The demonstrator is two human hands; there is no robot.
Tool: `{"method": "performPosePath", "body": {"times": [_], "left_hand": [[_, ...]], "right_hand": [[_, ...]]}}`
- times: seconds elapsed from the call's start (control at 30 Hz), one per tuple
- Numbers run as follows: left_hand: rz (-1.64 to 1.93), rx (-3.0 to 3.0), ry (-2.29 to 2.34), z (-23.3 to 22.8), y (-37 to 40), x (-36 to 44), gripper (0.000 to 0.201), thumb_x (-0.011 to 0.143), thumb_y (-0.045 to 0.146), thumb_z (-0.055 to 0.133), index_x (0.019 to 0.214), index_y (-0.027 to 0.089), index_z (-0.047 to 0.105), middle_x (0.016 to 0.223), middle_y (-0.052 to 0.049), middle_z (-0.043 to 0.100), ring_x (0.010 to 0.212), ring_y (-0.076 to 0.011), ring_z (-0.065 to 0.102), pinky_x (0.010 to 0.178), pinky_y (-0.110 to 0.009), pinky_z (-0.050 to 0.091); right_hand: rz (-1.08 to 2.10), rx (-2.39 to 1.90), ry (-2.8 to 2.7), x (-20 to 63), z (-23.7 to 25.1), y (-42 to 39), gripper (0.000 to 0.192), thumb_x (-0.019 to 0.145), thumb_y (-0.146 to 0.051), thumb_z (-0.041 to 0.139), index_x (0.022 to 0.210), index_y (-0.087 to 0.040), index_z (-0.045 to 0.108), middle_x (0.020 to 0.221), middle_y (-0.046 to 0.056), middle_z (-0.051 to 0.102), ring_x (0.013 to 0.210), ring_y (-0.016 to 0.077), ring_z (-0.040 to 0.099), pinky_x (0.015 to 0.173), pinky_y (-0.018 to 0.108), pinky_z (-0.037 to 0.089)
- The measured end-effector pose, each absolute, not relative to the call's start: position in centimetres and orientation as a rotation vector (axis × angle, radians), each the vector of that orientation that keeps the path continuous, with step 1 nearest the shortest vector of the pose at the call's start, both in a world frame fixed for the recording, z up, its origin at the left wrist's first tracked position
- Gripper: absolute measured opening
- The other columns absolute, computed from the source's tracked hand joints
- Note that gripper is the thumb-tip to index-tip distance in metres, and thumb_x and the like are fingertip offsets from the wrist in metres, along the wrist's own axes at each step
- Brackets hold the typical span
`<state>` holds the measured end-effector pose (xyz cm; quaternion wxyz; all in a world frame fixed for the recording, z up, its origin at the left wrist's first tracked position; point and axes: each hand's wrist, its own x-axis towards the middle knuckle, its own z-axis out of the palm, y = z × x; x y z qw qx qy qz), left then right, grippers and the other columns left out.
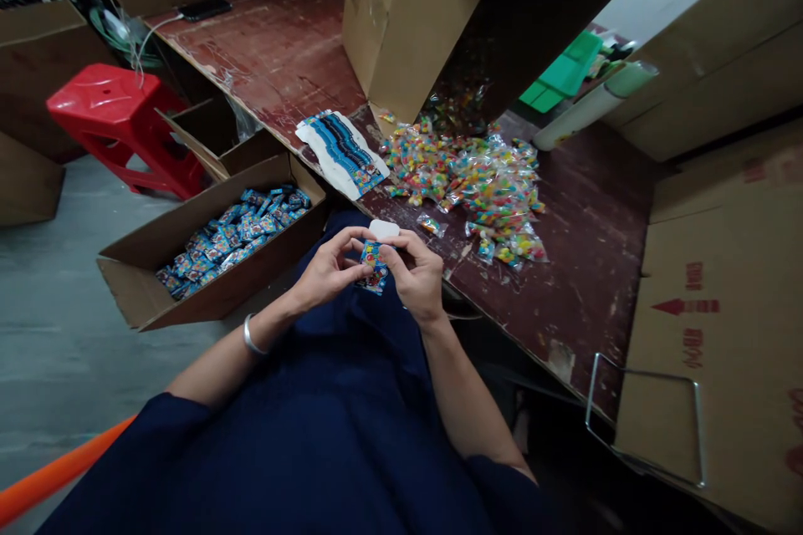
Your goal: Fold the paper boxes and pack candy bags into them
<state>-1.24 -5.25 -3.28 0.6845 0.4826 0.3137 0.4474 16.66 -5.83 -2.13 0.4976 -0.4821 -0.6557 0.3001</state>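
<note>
- At the centre of the frame, a small blue printed packet (375, 270) sits up between two bare hands, over the wearer's dark clothing and just off the edge of the desk (583, 267).
- The left hand (332, 267) has its thumb and fingers closed on the packet's left side; the right hand (415, 272) pinches the right side, its thumb on the printed face.
- A white flap (384, 228) shows at the packet's top; from where I stand, I can't fairly tell whether anything is inside.
- I'd judge it light, thin card: stiff along its folds, easily creased or crushed, a little slick on the print. Best held lightly by its side edges, leaving the flap free.
- Right of centre, a heap of clear-wrapped sweets (489, 184) lies on the desk; those look light too, with slippery wrappers, best picked up by a corner.
- Flat blue printed pieces (345, 146) lie fanned in the upper middle; at left, a carton (181, 231) holds many blue packs (229, 238).
</note>
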Motion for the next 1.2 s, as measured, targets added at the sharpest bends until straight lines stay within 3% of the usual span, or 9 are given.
{"method": "performPosePath", "body": {"times": [0.17, 0.3, 0.43, 0.6, 0.93, 1.1, 1.2], "left_hand": [[1.064, 1.085, 0.731, -3.1, -5.2, -1.0, 0.054, 0.076, 0.041, 0.089, 0.116, 0.020, 0.059, 0.103, -0.002, 0.064, 0.073, -0.0092, 0.067, 0.069, -0.021, 0.056], [1.099, 1.029, 0.728, -3.0, -5.2, -1.0, 0.062, 0.072, 0.042, 0.092, 0.116, 0.022, 0.052, 0.103, -0.002, 0.067, 0.073, -0.0097, 0.067, 0.070, -0.022, 0.056], [1.107, 1.007, 0.739, -2.8, -5.5, -1.1, 0.064, 0.073, 0.043, 0.091, 0.116, 0.024, 0.048, 0.105, -0.002, 0.069, 0.069, -0.0090, 0.067, 0.069, -0.022, 0.055], [1.158, 1.130, 0.819, -2.6, -5.5, -1.3, 0.052, 0.080, 0.036, 0.085, 0.115, 0.022, 0.050, 0.106, -0.004, 0.068, 0.079, -0.0124, 0.070, 0.071, -0.023, 0.057], [1.091, 1.258, 0.798, -2.0, -5.0, -2.2, 0.058, 0.084, 0.020, 0.077, 0.135, 0.023, 0.051, 0.112, -0.006, 0.068, 0.083, -0.0141, 0.072, 0.079, -0.027, 0.061], [1.077, 1.256, 0.759, -2.3, -4.8, -2.6, 0.064, 0.084, 0.027, 0.081, 0.142, 0.024, 0.054, 0.108, -0.005, 0.069, 0.079, -0.0127, 0.070, 0.074, -0.023, 0.060], [1.092, 1.228, 0.765, -2.8, -4.9, -2.4, 0.054, 0.084, 0.032, 0.082, 0.133, 0.021, 0.062, 0.106, -0.004, 0.068, 0.075, -0.0104, 0.068, 0.070, -0.020, 0.058]], "right_hand": [[0.547, -1.191, -1.485, 15.3, -2.9, -5.7, 0.015, 0.096, -0.039, 0.068, 0.101, -0.027, 0.075, 0.116, 0.009, 0.076, 0.111, 0.0269, 0.072, 0.100, 0.046, 0.058], [0.496, -1.144, -1.465, 14.9, -2.8, -5.5, 0.011, 0.095, -0.038, 0.070, 0.095, -0.027, 0.071, 0.107, 0.008, 0.075, 0.105, 0.0260, 0.073, 0.096, 0.046, 0.060], [0.599, -1.108, -1.413, 14.8, -2.3, -5.4, 0.024, 0.093, -0.043, 0.072, 0.110, -0.029, 0.062, 0.096, 0.004, 0.072, 0.092, 0.0222, 0.074, 0.089, 0.041, 0.062], [0.829, -1.128, -1.455, 15.2, -0.5, -4.9, 0.023, 0.090, -0.045, 0.076, 0.085, -0.025, 0.066, 0.090, 0.003, 0.073, 0.087, 0.0210, 0.071, 0.081, 0.036, 0.061], [1.029, -1.255, -1.422, 16.8, 1.2, -3.2, 0.025, 0.080, -0.042, 0.084, 0.075, -0.021, 0.071, 0.073, 0.000, 0.071, 0.066, 0.0154, 0.062, 0.063, 0.030, 0.051], [0.957, -1.182, -1.552, 16.7, 0.9, -3.2, 0.024, 0.087, -0.041, 0.079, 0.076, -0.021, 0.071, 0.079, 0.001, 0.073, 0.074, 0.0166, 0.066, 0.069, 0.030, 0.052], [0.841, -1.117, -1.625, 16.6, 0.5, -3.9, 0.024, 0.094, -0.040, 0.073, 0.078, -0.022, 0.071, 0.090, 0.003, 0.074, 0.082, 0.0171, 0.068, 0.071, 0.030, 0.053]]}}
